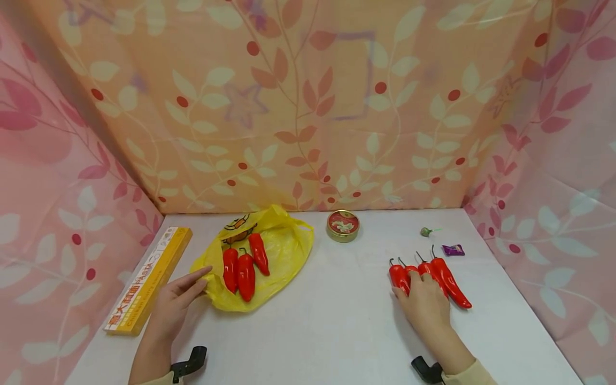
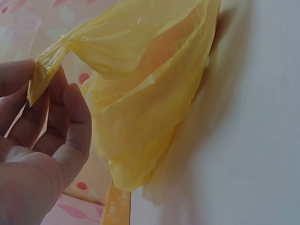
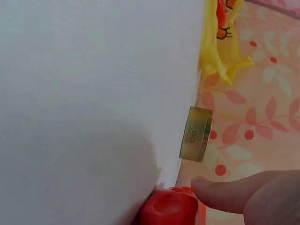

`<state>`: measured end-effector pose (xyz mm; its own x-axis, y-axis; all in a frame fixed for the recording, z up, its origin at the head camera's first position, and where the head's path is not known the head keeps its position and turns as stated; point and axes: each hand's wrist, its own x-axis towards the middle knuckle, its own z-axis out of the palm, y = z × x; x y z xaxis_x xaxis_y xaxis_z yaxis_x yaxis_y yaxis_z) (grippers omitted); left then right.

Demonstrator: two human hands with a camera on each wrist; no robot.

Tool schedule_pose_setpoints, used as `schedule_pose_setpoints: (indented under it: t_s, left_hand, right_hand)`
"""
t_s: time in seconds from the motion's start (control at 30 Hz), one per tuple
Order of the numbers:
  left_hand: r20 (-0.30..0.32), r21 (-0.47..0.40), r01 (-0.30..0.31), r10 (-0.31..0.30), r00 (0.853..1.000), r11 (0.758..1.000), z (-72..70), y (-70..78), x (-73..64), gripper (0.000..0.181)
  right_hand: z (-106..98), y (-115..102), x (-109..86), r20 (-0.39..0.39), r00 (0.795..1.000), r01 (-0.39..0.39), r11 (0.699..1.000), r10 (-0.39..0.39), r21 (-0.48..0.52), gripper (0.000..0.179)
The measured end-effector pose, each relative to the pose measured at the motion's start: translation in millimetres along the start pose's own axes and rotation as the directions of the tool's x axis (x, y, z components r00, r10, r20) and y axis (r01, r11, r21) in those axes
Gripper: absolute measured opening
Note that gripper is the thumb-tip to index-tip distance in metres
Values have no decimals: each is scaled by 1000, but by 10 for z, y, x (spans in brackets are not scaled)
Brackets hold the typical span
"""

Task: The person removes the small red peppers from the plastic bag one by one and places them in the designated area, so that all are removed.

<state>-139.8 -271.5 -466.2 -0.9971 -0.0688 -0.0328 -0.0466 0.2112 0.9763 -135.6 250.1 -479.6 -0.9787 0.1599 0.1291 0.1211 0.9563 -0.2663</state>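
Note:
Three red chili peppers (image 1: 246, 277) lie on a yellow plastic bag (image 1: 284, 256) on the left part of the table. My left hand (image 1: 174, 305) pinches the bag's near left edge; in the left wrist view the thumb and fingers hold a gathered corner of the bag (image 2: 136, 112). On the right, several more red peppers (image 1: 449, 280) lie side by side, stems pointing away. Over them is my right hand (image 1: 425, 305), its thumb beside the leftmost pepper. In the right wrist view, the thumb (image 3: 234, 190) meets a pepper (image 3: 168, 208); the other fingers' hold is hidden.
A yellow pasta box (image 1: 149, 280) lies along the left edge. A round gold-and-red tin (image 1: 343, 225) stands at the back middle. Behind the right peppers are a green lollipop (image 1: 426, 231) and a purple wrapped candy (image 1: 453, 250). Patterned cloth walls (image 1: 308, 160) enclose the table.

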Motion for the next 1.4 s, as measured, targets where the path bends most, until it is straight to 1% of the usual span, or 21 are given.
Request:
schedule_pose_setpoints:
  t_s: [0.13,0.27,0.4,0.53,0.73,0.97,1.17,1.33,1.4]
  left_hand:
    - [-3,8,9,-9,1000,1000,-3,2,-1,47]
    - [-1,1,10,-10,1000,1000,-7,3,-3,47]
    - [-1,-2,4,-4,1000,1000,-8,3,-1,47]
    - [2,-23,3,-3,1000,1000,-14,-4,1,47]
    - [4,-29,-17,17,1000,999,-10,-9,5,47]
    - [3,4,-22,22,1000,1000,-2,5,0,46]
    - [-1,-2,-25,25,1000,1000,-5,-6,-7,46]
    - [4,-11,-33,33,999,999,-6,-19,-7,46]
    - [3,-15,-23,23,1000,1000,-6,-15,-9,46]
  right_hand:
    - [-47,22,16,-1,1000,6,1000,-6,11,71]
    - [-130,-13,58,-1,1000,18,998,-18,60,66]
    - [-238,-128,136,4,999,47,992,-47,114,61]
    - [-308,-306,231,19,996,77,983,-82,165,60]
    - [-308,-563,316,31,990,124,955,-138,268,58]
    - [-276,-801,379,16,984,165,930,-180,328,55]
    - [-201,-1014,445,60,978,159,908,-197,389,55]
    - [-167,-1221,490,42,972,188,874,-230,448,59]
    - [-154,-1308,508,29,969,201,857,-244,475,60]
